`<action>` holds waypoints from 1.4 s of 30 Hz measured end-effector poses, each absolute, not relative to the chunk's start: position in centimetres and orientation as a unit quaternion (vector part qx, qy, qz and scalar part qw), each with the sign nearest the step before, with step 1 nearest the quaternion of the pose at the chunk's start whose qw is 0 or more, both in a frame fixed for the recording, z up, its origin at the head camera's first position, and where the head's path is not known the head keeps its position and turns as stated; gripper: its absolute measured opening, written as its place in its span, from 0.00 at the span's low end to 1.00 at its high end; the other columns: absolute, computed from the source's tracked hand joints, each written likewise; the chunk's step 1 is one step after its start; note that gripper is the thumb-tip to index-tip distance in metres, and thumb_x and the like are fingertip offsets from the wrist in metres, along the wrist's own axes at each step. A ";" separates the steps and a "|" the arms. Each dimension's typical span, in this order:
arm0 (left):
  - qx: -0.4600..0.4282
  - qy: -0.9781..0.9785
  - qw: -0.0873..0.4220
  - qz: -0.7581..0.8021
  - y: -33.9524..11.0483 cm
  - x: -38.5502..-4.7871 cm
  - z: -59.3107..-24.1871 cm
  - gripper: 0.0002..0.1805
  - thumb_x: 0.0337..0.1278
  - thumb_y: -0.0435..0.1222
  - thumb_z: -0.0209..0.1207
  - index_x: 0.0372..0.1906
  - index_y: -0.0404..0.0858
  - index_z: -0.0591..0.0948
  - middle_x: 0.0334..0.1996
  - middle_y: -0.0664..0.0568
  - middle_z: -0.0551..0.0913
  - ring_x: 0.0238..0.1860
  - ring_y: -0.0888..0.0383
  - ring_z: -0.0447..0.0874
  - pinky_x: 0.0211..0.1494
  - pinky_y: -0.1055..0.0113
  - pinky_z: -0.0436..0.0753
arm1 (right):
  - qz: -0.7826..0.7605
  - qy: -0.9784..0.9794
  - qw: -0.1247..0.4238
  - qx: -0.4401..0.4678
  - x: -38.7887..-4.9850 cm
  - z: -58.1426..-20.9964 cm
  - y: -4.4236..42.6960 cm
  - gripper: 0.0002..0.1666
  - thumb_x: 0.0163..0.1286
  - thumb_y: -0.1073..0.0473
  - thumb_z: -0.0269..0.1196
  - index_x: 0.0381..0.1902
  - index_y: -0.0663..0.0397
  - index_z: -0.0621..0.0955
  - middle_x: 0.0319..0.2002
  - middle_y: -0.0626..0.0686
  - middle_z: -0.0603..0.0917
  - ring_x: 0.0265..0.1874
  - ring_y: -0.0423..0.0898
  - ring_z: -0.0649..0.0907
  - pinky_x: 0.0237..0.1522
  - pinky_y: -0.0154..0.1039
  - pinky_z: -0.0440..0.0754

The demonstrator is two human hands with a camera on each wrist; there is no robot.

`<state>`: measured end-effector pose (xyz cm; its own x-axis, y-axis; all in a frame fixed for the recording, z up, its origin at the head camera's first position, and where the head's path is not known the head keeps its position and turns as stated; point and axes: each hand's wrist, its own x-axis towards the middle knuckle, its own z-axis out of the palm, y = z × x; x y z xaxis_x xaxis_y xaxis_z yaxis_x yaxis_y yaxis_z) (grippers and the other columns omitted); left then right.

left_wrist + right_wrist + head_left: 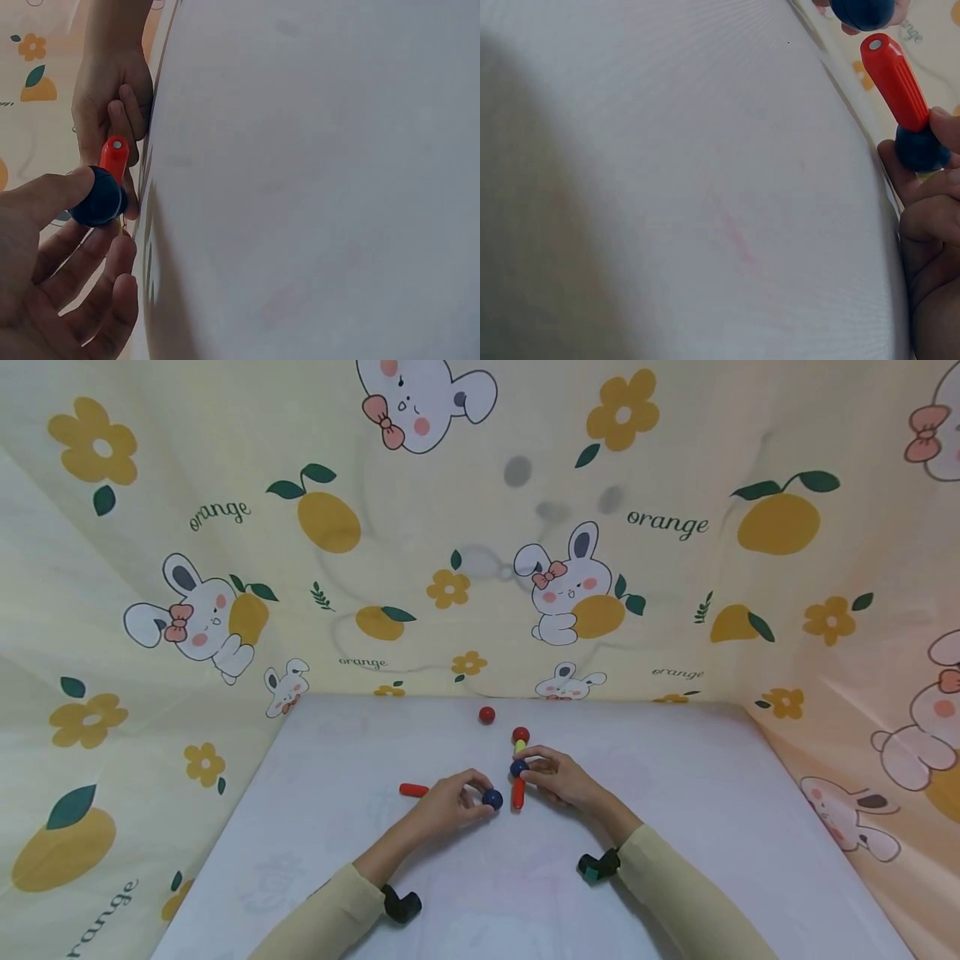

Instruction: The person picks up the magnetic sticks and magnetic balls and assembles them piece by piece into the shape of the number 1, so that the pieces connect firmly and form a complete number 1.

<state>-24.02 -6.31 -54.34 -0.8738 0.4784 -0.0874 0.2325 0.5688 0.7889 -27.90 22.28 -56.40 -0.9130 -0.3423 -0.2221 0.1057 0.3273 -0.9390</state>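
Note:
My left hand (447, 806) pinches a blue ball (492, 799) between thumb and fingers. My right hand (564, 777) holds a second blue ball (519, 768) with its fingertips. That ball sits in a joined chain: a red rod (518, 793) comes off its near side, a yellow-green rod (521, 747) off its far side, and a red ball (521, 735) tops the far end. In the right wrist view the red rod (895, 81) shows a silver dot on its free end, close to the left hand's ball (864, 9). Whether they touch is unclear.
Left of my left hand another red rod (413, 790) lies on the white table (360, 743), its right end partly behind the hand. A loose red ball (487, 715) rests near the table's back edge. A printed cloth (420, 527) hangs behind and at both sides.

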 end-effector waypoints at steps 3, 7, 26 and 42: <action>0.209 0.874 0.146 0.414 -6.2 -23.7 -54.3 0.20 0.65 0.47 0.75 0.58 0.54 0.83 0.50 0.61 0.85 0.42 0.59 0.82 0.45 0.69 0.85 | -0.577 0.789 0.194 -0.081 -27.9 -56.4 22.3 0.25 0.78 0.47 0.69 0.69 0.37 0.81 0.60 0.59 0.84 0.18 0.45 0.70 0.21 0.33 0.69; 0.215 0.874 0.148 0.410 -6.1 -23.4 -54.2 0.19 0.64 0.46 0.75 0.57 0.55 0.83 0.50 0.62 0.86 0.42 0.60 0.82 0.46 0.68 0.84 | -0.579 0.788 0.193 -0.080 -27.9 -56.5 22.3 0.24 0.78 0.47 0.69 0.69 0.37 0.82 0.60 0.59 0.84 0.18 0.45 0.70 0.21 0.33 0.69; 0.231 0.870 0.164 0.403 -5.0 -22.5 -55.0 0.18 0.65 0.49 0.75 0.54 0.56 0.82 0.41 0.66 0.85 0.38 0.63 0.82 0.43 0.66 0.80 | -0.576 0.791 0.190 -0.081 -28.0 -56.8 22.4 0.24 0.78 0.48 0.69 0.69 0.37 0.82 0.58 0.58 0.85 0.19 0.45 0.70 0.22 0.33 0.70; 0.164 0.895 0.147 0.388 -3.3 -21.5 -54.7 0.18 0.60 0.53 0.77 0.48 0.51 0.86 0.37 0.65 0.87 0.39 0.61 0.80 0.43 0.61 0.80 | -0.585 0.783 0.188 -0.092 -28.0 -56.8 22.5 0.25 0.78 0.48 0.69 0.69 0.40 0.81 0.54 0.56 0.87 0.18 0.44 0.71 0.21 0.33 0.69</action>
